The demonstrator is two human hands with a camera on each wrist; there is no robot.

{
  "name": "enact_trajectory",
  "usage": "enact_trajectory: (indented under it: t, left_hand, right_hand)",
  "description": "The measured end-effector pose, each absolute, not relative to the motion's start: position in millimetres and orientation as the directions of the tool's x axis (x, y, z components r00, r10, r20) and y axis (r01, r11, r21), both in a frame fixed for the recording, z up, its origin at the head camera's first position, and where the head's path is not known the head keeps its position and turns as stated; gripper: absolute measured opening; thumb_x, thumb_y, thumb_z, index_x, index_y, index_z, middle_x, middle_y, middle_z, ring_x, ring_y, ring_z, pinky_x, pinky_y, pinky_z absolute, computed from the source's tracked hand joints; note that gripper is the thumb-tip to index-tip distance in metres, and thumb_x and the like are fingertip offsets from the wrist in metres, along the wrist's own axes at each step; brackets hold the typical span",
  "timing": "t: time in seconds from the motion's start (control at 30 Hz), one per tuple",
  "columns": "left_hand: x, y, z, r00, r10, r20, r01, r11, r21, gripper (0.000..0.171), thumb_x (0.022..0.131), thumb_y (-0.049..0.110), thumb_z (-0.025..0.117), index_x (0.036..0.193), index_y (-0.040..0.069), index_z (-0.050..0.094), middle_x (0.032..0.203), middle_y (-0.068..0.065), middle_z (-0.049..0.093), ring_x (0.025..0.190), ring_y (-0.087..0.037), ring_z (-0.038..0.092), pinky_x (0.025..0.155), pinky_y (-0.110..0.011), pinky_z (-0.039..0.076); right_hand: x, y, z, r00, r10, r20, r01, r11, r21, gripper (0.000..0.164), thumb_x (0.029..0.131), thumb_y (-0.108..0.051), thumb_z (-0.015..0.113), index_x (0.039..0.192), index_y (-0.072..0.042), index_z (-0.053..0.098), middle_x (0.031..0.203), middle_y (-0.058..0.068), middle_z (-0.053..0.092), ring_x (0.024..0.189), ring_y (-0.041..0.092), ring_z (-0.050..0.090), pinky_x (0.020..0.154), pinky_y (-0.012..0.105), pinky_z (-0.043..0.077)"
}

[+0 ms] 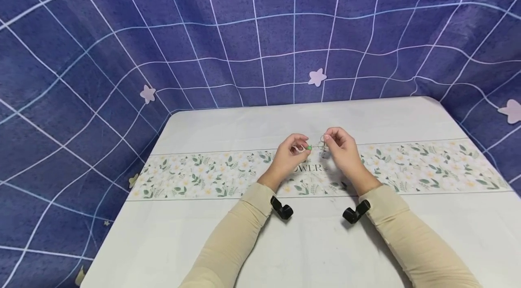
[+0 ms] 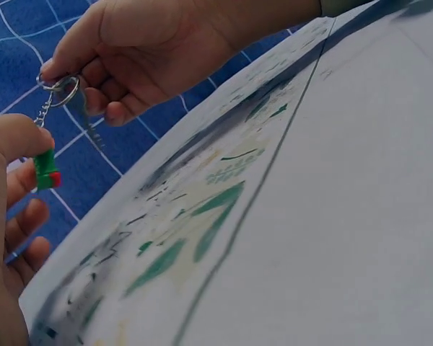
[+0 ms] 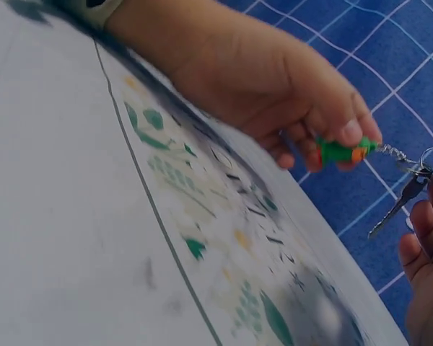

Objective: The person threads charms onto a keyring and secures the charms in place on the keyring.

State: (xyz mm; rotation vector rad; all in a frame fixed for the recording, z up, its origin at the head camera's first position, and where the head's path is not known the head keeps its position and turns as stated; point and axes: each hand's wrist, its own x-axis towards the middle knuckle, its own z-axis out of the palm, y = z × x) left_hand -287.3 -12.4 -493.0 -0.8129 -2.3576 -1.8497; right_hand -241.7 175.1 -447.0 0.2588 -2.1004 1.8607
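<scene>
My left hand (image 1: 288, 153) pinches a small green figure charm (image 3: 339, 151) with red and orange patches between thumb and forefinger. From the charm a short silver chain (image 3: 393, 152) runs across to a metal key ring (image 2: 67, 91). My right hand (image 1: 343, 152) holds that ring by its edge with thumb and fingertips. A metal key (image 3: 400, 205) hangs from the ring below the right fingertips, its toothed blade slanting down. Both hands are close together above the table, with the chain stretched between them.
Beneath the hands, the white table (image 1: 309, 243) carries a printed band of flowers and leaves (image 1: 228, 175) with lettering at its middle. A dark blue curtain (image 1: 260, 35) with a pale grid and stars surrounds the table's back and sides. Black camera mounts sit at both wrists.
</scene>
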Motion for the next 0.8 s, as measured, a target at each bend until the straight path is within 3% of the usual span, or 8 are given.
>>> enact_trajectory:
  t: [0.33, 0.6, 0.8]
  left_hand:
    - [-290, -9, -475, -0.826, 0.403, 0.394, 0.530, 0.317, 0.787, 0.026, 0.094, 0.013, 0.071, 0.119, 0.011, 0.066, 0.100, 0.003, 0.067, 0.095, -0.016, 0.057, 0.086, -0.031, 0.047]
    - [-285, -16, -477, -0.847, 0.442, 0.294, 0.495, 0.458, 0.738, 0.021, 0.096, 0.019, 0.069, 0.117, 0.016, 0.067, 0.098, 0.004, 0.065, 0.095, -0.018, 0.056, 0.079, -0.026, 0.048]
    - [-283, -27, -479, -0.851, 0.451, 0.270, 0.491, 0.499, 0.714, 0.019, 0.096, 0.021, 0.070, 0.114, 0.017, 0.068, 0.099, 0.005, 0.066, 0.097, -0.014, 0.056, 0.082, -0.028, 0.049]
  right_hand:
    - [-254, 199, -470, -0.926, 0.047, 0.375, -0.351, 0.264, -0.899, 0.015, 0.103, -0.004, 0.056, 0.106, 0.010, 0.059, 0.093, 0.013, 0.059, 0.079, 0.009, 0.053, 0.070, 0.016, 0.045]
    - [-252, 209, -477, -0.923, -0.084, 0.375, -0.365, 0.500, -0.785, 0.005, 0.101, -0.009, 0.060, 0.102, -0.004, 0.062, 0.088, 0.007, 0.060, 0.073, 0.018, 0.050, 0.066, 0.026, 0.041]
    - [-255, 202, -480, -0.932, -0.141, 0.333, -0.353, 0.552, -0.756, 0.006, 0.101, -0.012, 0.060, 0.103, -0.006, 0.062, 0.087, 0.006, 0.060, 0.073, 0.019, 0.050, 0.065, 0.030, 0.042]
